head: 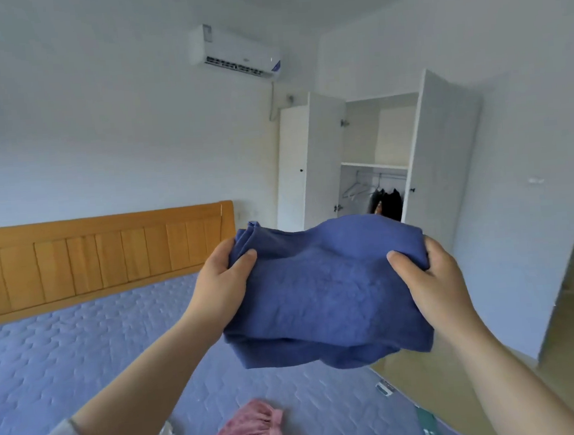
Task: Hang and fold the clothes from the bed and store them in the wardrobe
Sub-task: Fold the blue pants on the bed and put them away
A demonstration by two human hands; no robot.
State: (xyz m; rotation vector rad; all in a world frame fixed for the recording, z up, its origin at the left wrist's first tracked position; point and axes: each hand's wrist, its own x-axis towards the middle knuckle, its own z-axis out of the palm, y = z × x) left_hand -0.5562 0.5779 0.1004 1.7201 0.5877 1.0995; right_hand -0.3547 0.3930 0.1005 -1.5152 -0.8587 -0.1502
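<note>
Looking past pink garment (247, 433) lying on bed (66, 354); gripping folded blue garment (322, 293) at left edge with left hand (218, 284), thumb curled on top; gripping right edge with right hand (435, 281); holding it up between both, facing open wardrobe (445, 156).

wardrobe (445, 156) stands open, top shelf (374, 166) free, dark clothes (388, 203) hanging below.

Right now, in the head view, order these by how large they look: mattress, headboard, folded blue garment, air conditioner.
1. mattress
2. folded blue garment and headboard: about alike, and the garment is held close to the camera, so I leave them unranked
3. air conditioner
</note>
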